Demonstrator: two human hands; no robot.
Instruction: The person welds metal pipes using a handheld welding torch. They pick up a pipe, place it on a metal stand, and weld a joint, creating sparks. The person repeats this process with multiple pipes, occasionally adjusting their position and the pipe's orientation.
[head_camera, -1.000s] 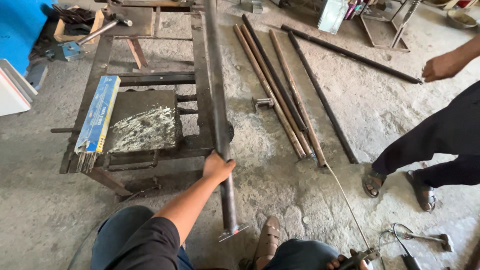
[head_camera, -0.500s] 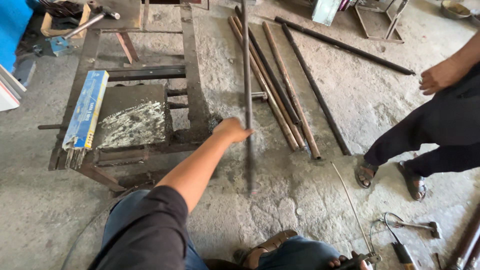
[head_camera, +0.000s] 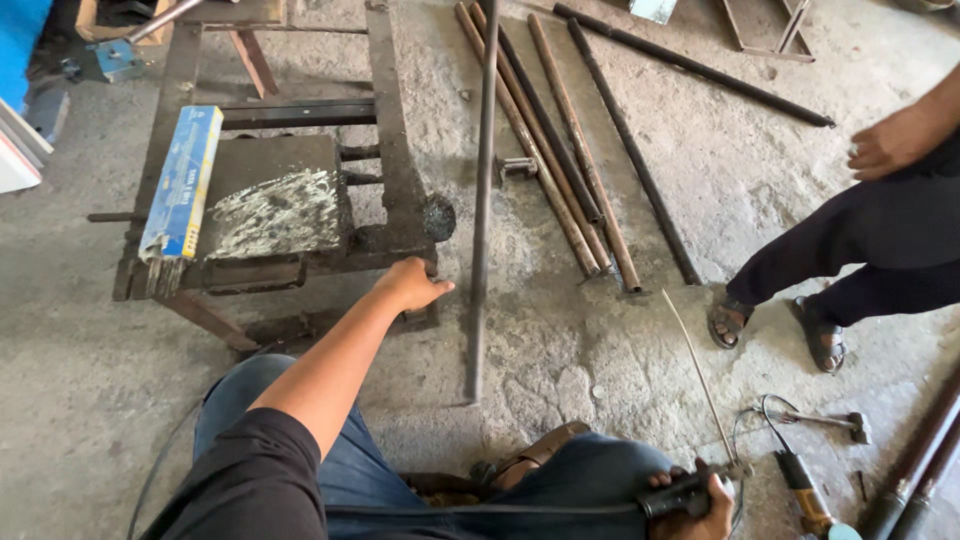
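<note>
head view, 1 frame.
- left hand (head_camera: 412, 284): centre of frame, arm stretched forward, fingers loosely curled and holding nothing, resting at the front edge of the low rusty steel work stand (head_camera: 390, 150), just left of the long grey steel bar (head_camera: 481, 200).
- long grey steel bar: lies free on the concrete floor (head_camera: 90, 360), running from top centre down to centre, near the left hand but apart from it.
- right hand (head_camera: 702, 495): bottom right of frame, clamped on the black welding electrode holder (head_camera: 672, 496), with a thin welding rod (head_camera: 698, 370) slanting up from it.
- blue flat carton of rods (head_camera: 183, 182): left side of the stand.
- bundle of rusty steel rods (head_camera: 560, 150): upper centre, right of the bar.
- small hammer (head_camera: 822, 421): lower right, on the floor.
- another person's hand (head_camera: 890, 140) and sandalled feet (head_camera: 775, 328): right edge.
</note>
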